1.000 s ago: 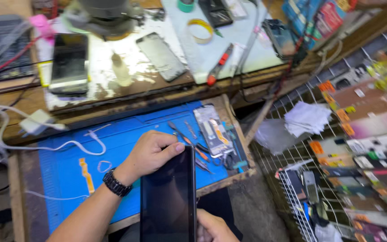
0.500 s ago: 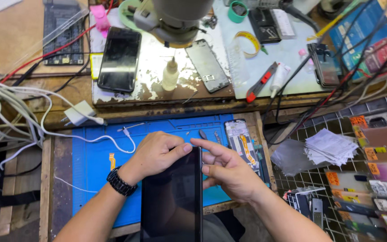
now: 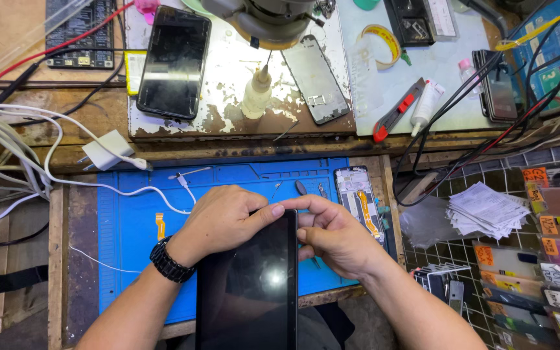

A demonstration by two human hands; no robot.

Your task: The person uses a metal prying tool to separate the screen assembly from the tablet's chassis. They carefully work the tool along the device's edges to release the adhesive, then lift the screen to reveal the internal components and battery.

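Over the blue mat (image 3: 131, 259), near the bench's front edge, my left hand (image 3: 218, 220) curls closed on the far end of a dark tablet (image 3: 251, 285), and my right hand (image 3: 332, 230) pinches its far right corner. It looks thin, stiff, glossy black — slippery, I judge, and fragile, so best held by the edges.

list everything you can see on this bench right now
tablet: 1, black, upright on the mat's near edge, under both hands
mat: 1, blue, bench front
phone: 1, black, rear shelf, left
phone frame: 1, silver, mat's right edge
bottle: 1, cream, rear shelf
knife: 1, red and grey, rear right
charger: 1, white, left of mat
papers: 1 stack, white, right
left hand: watch on wrist, on tablet's top
right hand: at tablet's top right corner
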